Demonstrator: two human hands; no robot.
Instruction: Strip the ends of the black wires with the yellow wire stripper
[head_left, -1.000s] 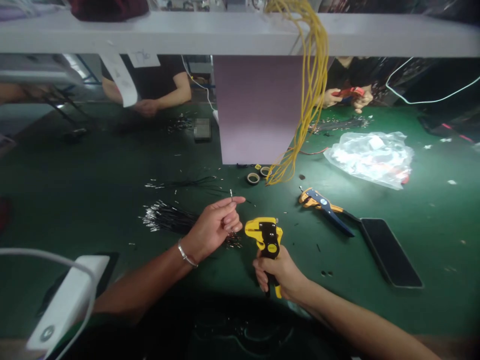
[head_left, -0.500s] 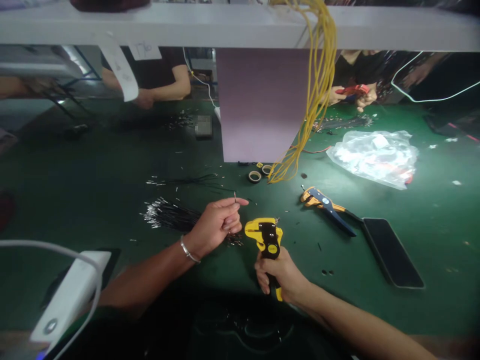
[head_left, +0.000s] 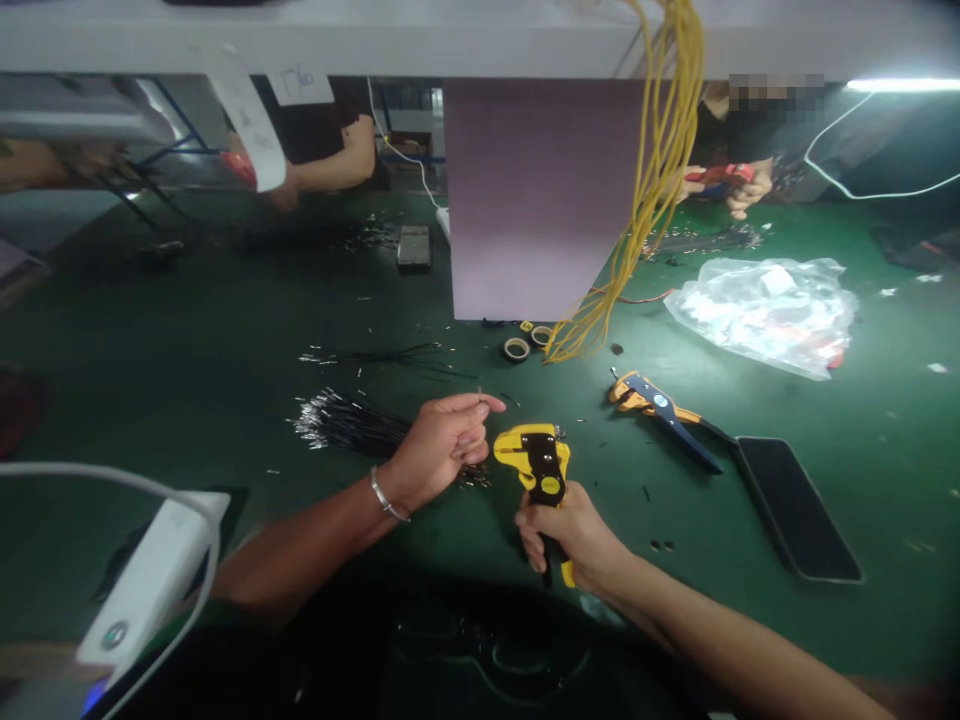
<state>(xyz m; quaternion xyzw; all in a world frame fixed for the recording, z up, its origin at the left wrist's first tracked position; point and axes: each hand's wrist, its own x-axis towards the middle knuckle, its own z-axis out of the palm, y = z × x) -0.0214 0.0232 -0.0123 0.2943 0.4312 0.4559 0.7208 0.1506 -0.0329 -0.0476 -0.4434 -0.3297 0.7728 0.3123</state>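
My left hand (head_left: 442,445), with a silver bracelet at the wrist, pinches a thin wire (head_left: 480,396) whose tip stands up between thumb and forefinger. My right hand (head_left: 566,530) is wrapped round the handle of a yellow and black wire stripper (head_left: 541,462), its head upright just right of my left fingers, apart from them. A bundle of black wires (head_left: 352,425) with shiny ends lies left of my left hand and partly behind it. Beyond it are a few loose black wires (head_left: 397,353).
An orange and blue stripper (head_left: 660,405) and a phone (head_left: 799,510) lie right. Tape rolls (head_left: 516,349), hanging yellow wires (head_left: 652,180) and a clear plastic bag (head_left: 765,310) sit further back. A white power strip (head_left: 150,580) is at left. People's hands (head_left: 746,190) work across the table.
The view has shifted slightly, so the table items appear a little further right. My left hand still pinches the wire and my right hand still holds the yellow stripper, its head tilted slightly more.
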